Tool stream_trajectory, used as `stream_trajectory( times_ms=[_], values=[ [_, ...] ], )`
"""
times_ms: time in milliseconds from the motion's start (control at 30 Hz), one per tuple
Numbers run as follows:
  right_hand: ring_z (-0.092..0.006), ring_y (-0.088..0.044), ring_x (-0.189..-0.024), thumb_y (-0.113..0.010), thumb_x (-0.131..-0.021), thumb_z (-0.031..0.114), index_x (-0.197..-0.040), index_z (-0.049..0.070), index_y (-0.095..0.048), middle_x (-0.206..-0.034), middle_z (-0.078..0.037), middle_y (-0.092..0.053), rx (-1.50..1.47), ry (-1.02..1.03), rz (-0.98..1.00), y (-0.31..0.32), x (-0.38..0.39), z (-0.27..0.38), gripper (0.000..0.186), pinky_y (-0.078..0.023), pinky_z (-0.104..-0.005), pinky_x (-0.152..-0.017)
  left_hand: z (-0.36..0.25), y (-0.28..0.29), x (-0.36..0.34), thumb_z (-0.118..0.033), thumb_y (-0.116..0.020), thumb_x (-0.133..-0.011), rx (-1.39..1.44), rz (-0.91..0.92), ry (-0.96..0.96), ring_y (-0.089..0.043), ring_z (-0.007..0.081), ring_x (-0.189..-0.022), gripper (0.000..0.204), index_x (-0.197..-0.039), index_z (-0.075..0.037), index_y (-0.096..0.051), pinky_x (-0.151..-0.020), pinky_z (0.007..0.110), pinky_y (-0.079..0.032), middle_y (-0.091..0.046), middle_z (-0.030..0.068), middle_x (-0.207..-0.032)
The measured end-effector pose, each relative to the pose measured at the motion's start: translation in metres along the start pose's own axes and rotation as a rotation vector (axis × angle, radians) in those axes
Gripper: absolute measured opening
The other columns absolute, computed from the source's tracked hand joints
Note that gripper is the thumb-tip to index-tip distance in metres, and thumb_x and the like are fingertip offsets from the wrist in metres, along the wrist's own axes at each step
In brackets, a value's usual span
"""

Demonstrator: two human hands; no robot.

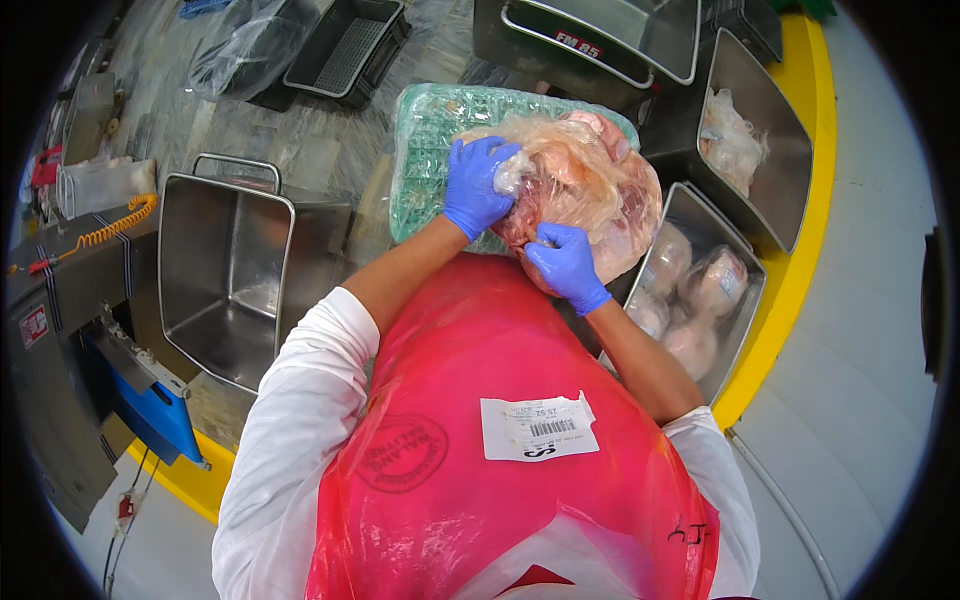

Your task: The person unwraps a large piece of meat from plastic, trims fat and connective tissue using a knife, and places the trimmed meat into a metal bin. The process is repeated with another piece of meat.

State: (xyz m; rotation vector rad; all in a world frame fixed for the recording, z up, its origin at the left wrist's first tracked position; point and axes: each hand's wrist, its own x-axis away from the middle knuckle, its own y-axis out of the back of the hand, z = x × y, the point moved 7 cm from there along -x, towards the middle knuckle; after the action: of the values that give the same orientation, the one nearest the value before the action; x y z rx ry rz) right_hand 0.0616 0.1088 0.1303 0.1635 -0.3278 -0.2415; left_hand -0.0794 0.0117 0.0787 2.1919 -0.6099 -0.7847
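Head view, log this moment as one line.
left hand: at bunched clear film | right hand: at meat, near edge, grip unclear | meat: partly film-covered, over green crate | rest: steel bin at left

Wrap (590, 170) — glossy clear plastic (apron (460, 360) likewise); bin (225, 255) — smooth metal.

The light was bright and cool, apparently from overhead, and spread fairly evenly; shadows stayed soft, deepening inside the black crate (350, 45) near the top; white glints broke over the clear plastic wrap (565, 165), broad sheen lay across the red plastic apron (440, 345), and a highlight gleamed within the steel bin (215, 265) at left; the middle looked reasonably sharp, the far-left rim softer; fisheye distortion bowed the yellow ledge (822, 150), and black vignetting filled the corners.
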Motion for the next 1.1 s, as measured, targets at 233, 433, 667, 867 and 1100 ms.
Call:
stream_trajectory(
  times_ms=[233,433,667,867,1100],
  values=[
    [-0.0152,-0.046,-0.047,-0.064,-0.079,0.008,-0.06,0.003,-0.044,-0.053,-0.009,-0.043,0.37,0.422,0.116,-0.037,0.002,0.043,0.029,-0.037,-0.0355,-0.048,0.022,0.007,-0.017,-0.024,-0.07,-0.078,-0.023,-0.027,0.075,-0.059,0.0309,-0.109,0.037,-0.114,-0.017,-0.067,-0.097,0.049,-0.039,-0.064,0.0096,-0.11],
    [-0.0118,-0.042,-0.051,-0.066,-0.082,0.008,-0.06,0.003,-0.044,-0.054,-0.005,-0.043,0.189,-0.093,0.096,-0.005,0.025,0.038,0.031,-0.035,-0.0336,-0.05,0.033,0.012,-0.019,-0.019,-0.068,-0.079,0.094,-0.082,0.088,-0.061,0.033,-0.101,0.033,-0.111,-0.013,-0.067,-0.09,0.046,-0.045,-0.065,0.0105,-0.104],
    [-0.0043,-0.035,-0.063,-0.069,-0.082,0.006,-0.062,0.008,-0.043,-0.064,0.007,-0.037,0.087,-0.072,-0.245,0.05,0.051,0.051,0.033,-0.03,-0.0278,-0.052,0.032,-0.008,-0.019,-0.022,-0.065,-0.081,0.086,-0.032,0.04,-0.06,0.0346,-0.1,0.032,-0.111,-0.013,-0.065,-0.087,0.049,-0.046,-0.063,0.0123,-0.102],
    [-0.0032,-0.036,-0.065,-0.07,-0.082,0.006,-0.063,0.01,-0.043,-0.067,0.007,-0.039,-0.089,0.279,-0.59,0.12,0.066,0.146,0.033,-0.029,-0.0257,-0.055,0.05,0.003,-0.045,-0.025,-0.066,-0.088,0.369,-0.109,0.148,-0.063,0.0399,-0.099,0.027,-0.107,-0.006,-0.066,-0.088,0.047,-0.051,-0.067,0.0205,-0.102],
    [-0.0025,-0.036,-0.066,-0.069,-0.087,0.005,-0.064,0.009,-0.045,-0.067,0.008,-0.04,0.03,0.475,-0.712,0.198,0.04,0.204,0.033,-0.029,-0.0245,-0.056,-0.035,0.094,-0.128,-0.017,-0.053,-0.102,0.155,-0.271,-0.467,-0.064,0.036,-0.107,0.023,-0.114,-0.004,-0.068,-0.094,0.04,-0.051,-0.069,0.0157,-0.113]
  ],
)
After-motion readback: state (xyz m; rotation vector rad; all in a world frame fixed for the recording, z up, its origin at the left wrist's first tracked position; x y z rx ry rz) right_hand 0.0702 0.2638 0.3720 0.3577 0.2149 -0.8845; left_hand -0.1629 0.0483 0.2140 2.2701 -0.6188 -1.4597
